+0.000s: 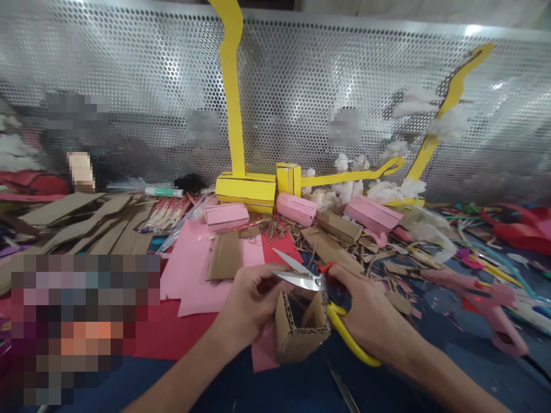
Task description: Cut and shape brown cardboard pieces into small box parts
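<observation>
My right hand is closed on the scissors, which have one red and one yellow handle. Their blades are apart and point left, above the open top of a small cardboard box. Fingers of my left hand wrap the box's far left side, partly hidden behind the blades and the wall. A strip of pink paper lies against the box's left side. Beyond my left hand, a flat brown cardboard piece rests on pink paper sheets.
Yellow box shapes and pink ones stand along the back before a perforated metal panel. A pink glue gun lies at right. Cardboard strips are piled at left. A blade-like tool lies near the front edge.
</observation>
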Demonstrator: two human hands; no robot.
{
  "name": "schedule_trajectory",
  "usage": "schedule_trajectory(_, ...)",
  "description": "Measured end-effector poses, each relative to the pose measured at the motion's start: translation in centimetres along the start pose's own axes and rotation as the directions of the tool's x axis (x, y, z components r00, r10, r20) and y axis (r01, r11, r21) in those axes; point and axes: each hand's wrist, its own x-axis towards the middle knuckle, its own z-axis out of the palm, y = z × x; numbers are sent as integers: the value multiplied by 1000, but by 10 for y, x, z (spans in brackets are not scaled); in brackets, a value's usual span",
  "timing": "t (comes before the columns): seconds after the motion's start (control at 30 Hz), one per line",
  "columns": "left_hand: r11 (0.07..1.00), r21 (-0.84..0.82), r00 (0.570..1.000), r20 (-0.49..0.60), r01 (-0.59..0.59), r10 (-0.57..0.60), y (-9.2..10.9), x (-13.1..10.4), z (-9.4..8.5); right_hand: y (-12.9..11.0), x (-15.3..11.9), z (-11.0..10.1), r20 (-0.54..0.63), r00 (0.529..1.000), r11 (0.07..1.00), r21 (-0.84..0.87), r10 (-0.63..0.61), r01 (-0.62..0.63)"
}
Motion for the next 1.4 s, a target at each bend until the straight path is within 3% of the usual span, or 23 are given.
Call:
schedule_trajectory(0.4, 994, -56, 995, 21, 98, -97, 1, 0, -2, 5, 3, -4, -30, 992, 993, 5, 121, -121)
schedule_trajectory(0.57, 986, -111, 990, -56, 121, -128, 1, 2, -2, 7, 7, -4, -70, 979, 981, 37, 193, -191)
schedule_trajectory(0.73, 982, -110, 980, -109, 156, -168, 0, 3, -6, 4, 4, -6, -61, 987, 982, 125, 150, -141)
schedule_trajectory(1.03, 975, -146, 976, -113, 168, -185, 4, 4, -8, 11, 6, -1, -106, 990, 993, 83, 90, -82)
schedule_trajectory(1.23, 942, -309, 947, -242, 131, -211, -3, 5, -11, 8, 6, -2, -58, 993, 989, 114, 105, -98)
schedule_trajectory(1.4, 951, -260, 958, -184, 168, -220, -4, 2, -13, 7, 2, -4, -34, 997, 994, 86, 67, -64)
